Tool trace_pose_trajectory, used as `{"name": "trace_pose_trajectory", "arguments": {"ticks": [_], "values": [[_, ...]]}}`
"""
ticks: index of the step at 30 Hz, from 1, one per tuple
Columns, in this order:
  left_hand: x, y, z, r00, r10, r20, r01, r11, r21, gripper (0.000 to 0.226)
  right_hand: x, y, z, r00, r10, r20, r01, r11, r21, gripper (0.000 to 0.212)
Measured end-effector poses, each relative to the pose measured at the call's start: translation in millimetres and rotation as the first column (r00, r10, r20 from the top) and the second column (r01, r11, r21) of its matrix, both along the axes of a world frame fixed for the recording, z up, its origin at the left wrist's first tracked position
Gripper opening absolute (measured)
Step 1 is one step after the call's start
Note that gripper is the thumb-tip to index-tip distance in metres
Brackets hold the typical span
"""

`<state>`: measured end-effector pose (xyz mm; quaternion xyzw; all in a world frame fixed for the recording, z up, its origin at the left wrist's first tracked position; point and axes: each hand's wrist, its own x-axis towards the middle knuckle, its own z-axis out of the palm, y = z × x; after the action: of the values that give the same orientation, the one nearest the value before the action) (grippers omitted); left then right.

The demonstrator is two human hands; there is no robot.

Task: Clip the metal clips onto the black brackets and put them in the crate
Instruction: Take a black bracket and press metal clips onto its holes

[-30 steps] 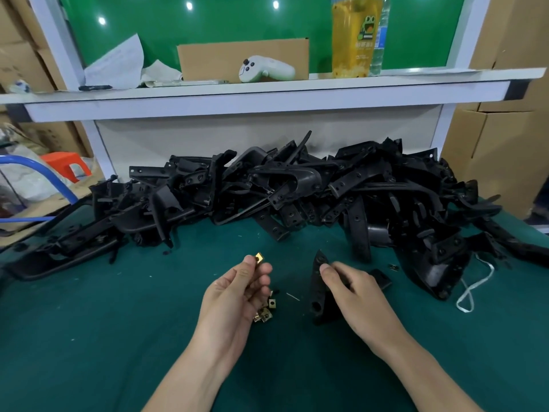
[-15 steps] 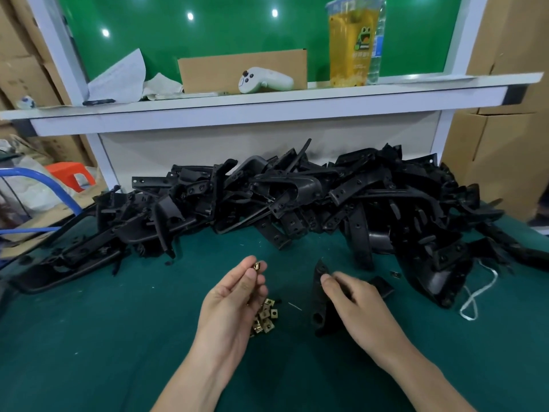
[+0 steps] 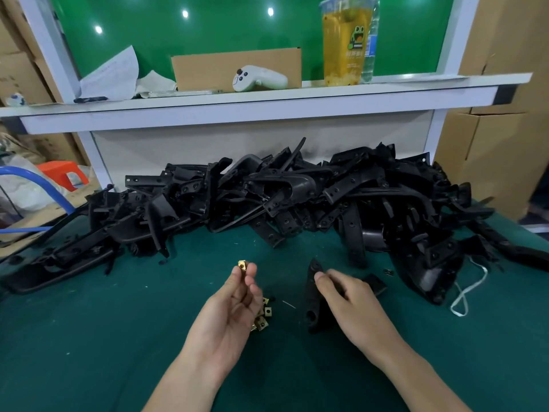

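My left hand [image 3: 234, 304] pinches a small brass-coloured metal clip [image 3: 242, 265] between thumb and fingertips, held above the green mat. Under that hand lie several loose metal clips [image 3: 263, 318]. My right hand [image 3: 347, 304] holds a black bracket [image 3: 312, 292] standing on edge on the mat, fingers curled over its top. The clip is a hand's width left of the bracket and not touching it. A big pile of black brackets [image 3: 297, 197] stretches across the back of the mat. No crate is in view.
One stray clip [image 3: 388, 272] lies right of my right hand, and a white cord loop [image 3: 463, 295] further right. A white shelf [image 3: 255, 105] overhangs the pile, carrying a cardboard box, a white controller [image 3: 258, 81] and a yellow drink cup [image 3: 344, 46]. Cardboard boxes stand at right.
My left hand has turned the pinched clip at its fingertips, and it now stands up and shows more clearly. My right hand keeps holding the bracket in the same spot.
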<state>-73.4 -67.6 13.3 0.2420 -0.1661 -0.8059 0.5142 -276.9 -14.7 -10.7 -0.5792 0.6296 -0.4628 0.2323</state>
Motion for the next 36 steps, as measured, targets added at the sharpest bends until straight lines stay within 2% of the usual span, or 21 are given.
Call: {"name": "trace_pose_trajectory", "arguments": {"ticks": [3, 5, 8, 12, 16, 23, 36], "values": [[0.0, -1.3, -1.2, 0.999, 0.000, 0.044, 0.002, 0.999, -0.045, 0.015, 0.9, -0.1, 1.8, 1.000, -0.003, 0.005, 0.004, 1.000, -0.028, 0.042], [-1.9, -0.4, -2.6, 0.984, 0.017, 0.175, 0.008, 0.990, -0.141, 0.016, 1.9, 0.7, 3.2, 1.000, -0.009, -0.005, 0.009, 0.999, -0.051, 0.041], [-9.5, 5.8, -3.6, 0.929, 0.066, 0.365, 0.043, 0.958, -0.284, 0.023, 5.8, 3.9, 4.5, 0.993, -0.010, -0.117, -0.001, 0.995, -0.095, 0.039], [-18.3, 14.9, -4.2, 0.876, 0.096, 0.473, 0.114, 0.911, -0.395, 0.027, 13.1, 8.3, 10.2, 0.951, -0.050, -0.304, -0.016, 0.977, -0.212, 0.040], [-19.1, 18.0, -2.7, 0.871, 0.049, 0.488, 0.164, 0.908, -0.385, 0.019, 13.8, 8.0, 12.7, 0.924, -0.093, -0.372, -0.024, 0.954, -0.299, 0.035], [-22.8, 20.1, -0.4, 0.899, -0.102, 0.425, 0.242, 0.926, -0.291, 0.019, 15.5, 6.8, 13.0, 0.876, -0.113, -0.469, -0.047, 0.948, -0.316, 0.030], [-25.7, 22.3, -1.6, 0.879, -0.047, 0.474, 0.202, 0.938, -0.281, 0.025, 20.3, 5.0, 12.6, 0.834, -0.104, -0.542, -0.089, 0.944, -0.318, 0.029]]}}
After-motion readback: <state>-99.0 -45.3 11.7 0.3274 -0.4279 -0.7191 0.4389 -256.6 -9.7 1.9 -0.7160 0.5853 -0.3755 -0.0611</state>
